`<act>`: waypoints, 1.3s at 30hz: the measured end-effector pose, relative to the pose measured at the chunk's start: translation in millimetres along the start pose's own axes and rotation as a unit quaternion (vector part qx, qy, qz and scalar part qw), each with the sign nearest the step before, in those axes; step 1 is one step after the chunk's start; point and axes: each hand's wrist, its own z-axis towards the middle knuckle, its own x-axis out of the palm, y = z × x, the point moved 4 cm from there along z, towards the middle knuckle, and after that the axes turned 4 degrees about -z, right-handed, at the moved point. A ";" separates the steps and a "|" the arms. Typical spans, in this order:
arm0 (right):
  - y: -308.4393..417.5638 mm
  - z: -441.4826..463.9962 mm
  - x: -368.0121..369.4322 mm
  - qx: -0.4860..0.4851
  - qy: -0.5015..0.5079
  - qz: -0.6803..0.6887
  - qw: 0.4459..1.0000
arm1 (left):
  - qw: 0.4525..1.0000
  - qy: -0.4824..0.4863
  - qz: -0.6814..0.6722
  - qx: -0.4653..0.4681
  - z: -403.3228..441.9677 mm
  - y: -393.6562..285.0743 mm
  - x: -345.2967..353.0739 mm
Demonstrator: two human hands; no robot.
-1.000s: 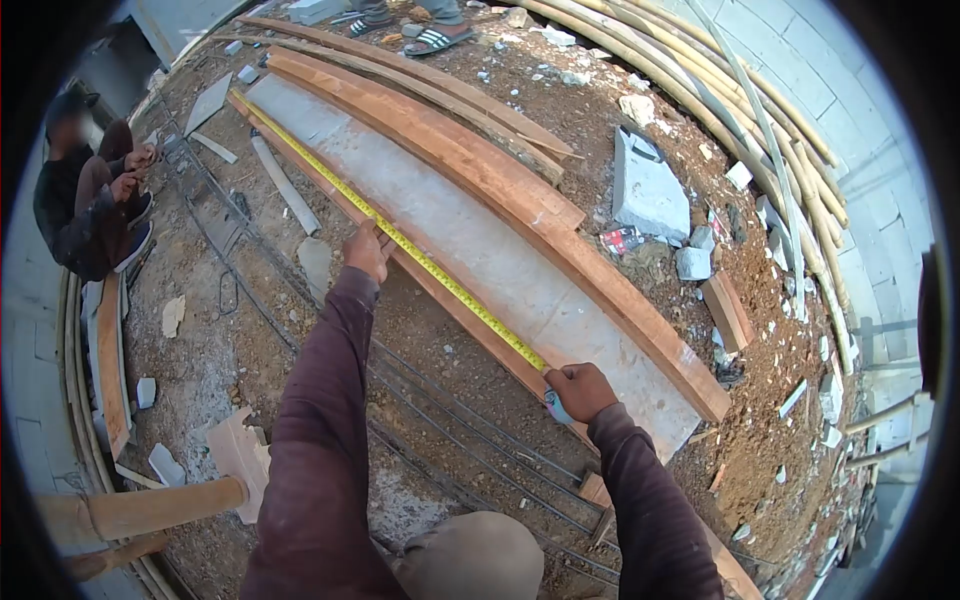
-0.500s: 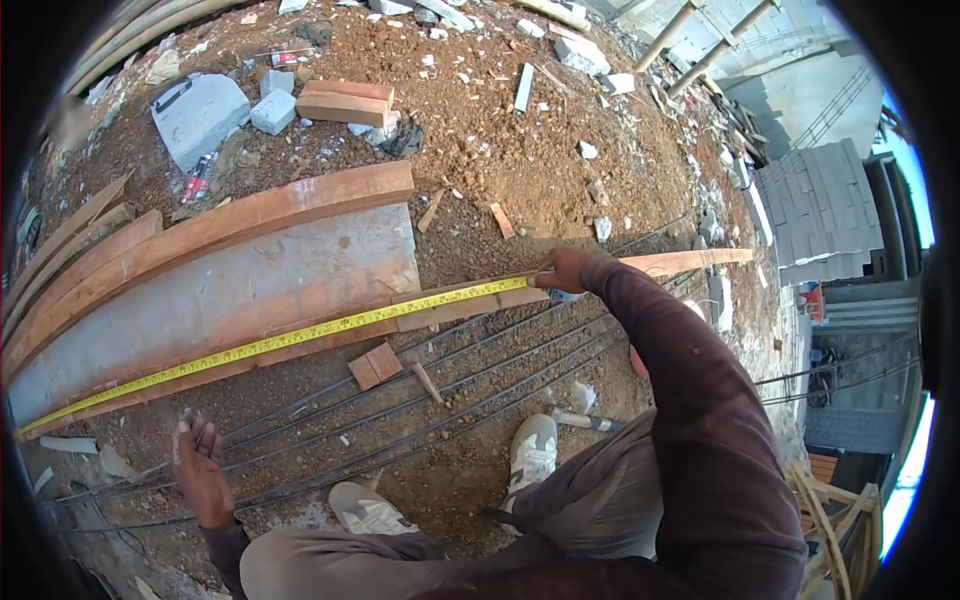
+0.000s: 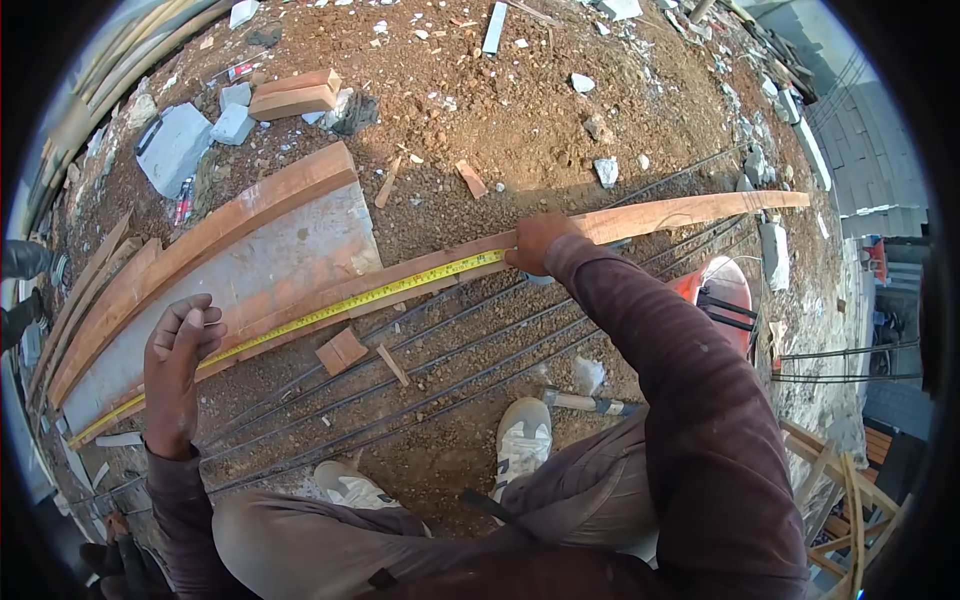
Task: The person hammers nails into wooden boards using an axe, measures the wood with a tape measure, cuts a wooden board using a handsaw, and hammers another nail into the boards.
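My right hand [image 3: 540, 245] is closed at the end of a tape measure [image 3: 380, 292], whose case is mostly hidden by the fingers. Its yellow blade runs left along a long timber board [image 3: 690, 212], and the hand rests against the board. My left hand [image 3: 182, 345] is raised near the blade's left part, fingers loosely bent and apart, with nothing visible in it. Beyond the blade lies a grey panel [image 3: 290, 245] edged by a thick timber [image 3: 210, 215].
Steel rods [image 3: 440, 365] cross the ground before my shoes [image 3: 525, 435]. A hammer [image 3: 590, 403] and a red-and-white object [image 3: 722, 295] lie right. Small wood blocks [image 3: 341, 350] are near. Another person's dark footwear [image 3: 25, 260] shows left; broken white blocks [image 3: 175, 150] lie beyond.
My left hand has risen towards the tape blade, its fingers more bent. My right hand stays at the tape's end on the board. The view has shifted, bringing the red-and-white object further into sight.
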 end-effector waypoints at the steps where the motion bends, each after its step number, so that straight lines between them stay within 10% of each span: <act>1: -0.3 -2.1 0.4 0.001 0.005 0.001 1.000 | 1.000 0.019 0.023 0.007 0.8 -15.9 12.7; 8: -0.6 4.9 -1.0 0.023 0.037 -0.002 0.999 | 0.940 0.282 0.155 0.115 -35.6 -112.6 149.9; 15: 13.5 12.3 -0.5 0.001 0.051 -0.033 0.998 | 0.738 0.479 0.215 0.423 -148.6 -172.6 283.1; 20: 3.2 11.6 -1.2 0.025 0.029 -0.017 0.999 | 0.716 0.544 0.189 0.394 -157.5 -155.8 298.3; 25: 2.2 3.5 -1.7 0.028 0.031 0.011 0.999 | 0.872 0.291 0.335 0.207 -3.3 -13.6 259.6; 29: 3.6 5.1 -5.2 0.034 0.045 0.008 0.998 | 0.870 0.071 0.415 0.256 60.0 74.4 240.4; 39: 0.9 6.5 -3.1 0.042 0.059 0.030 0.997 | 0.888 -0.030 0.422 0.179 56.7 118.5 295.4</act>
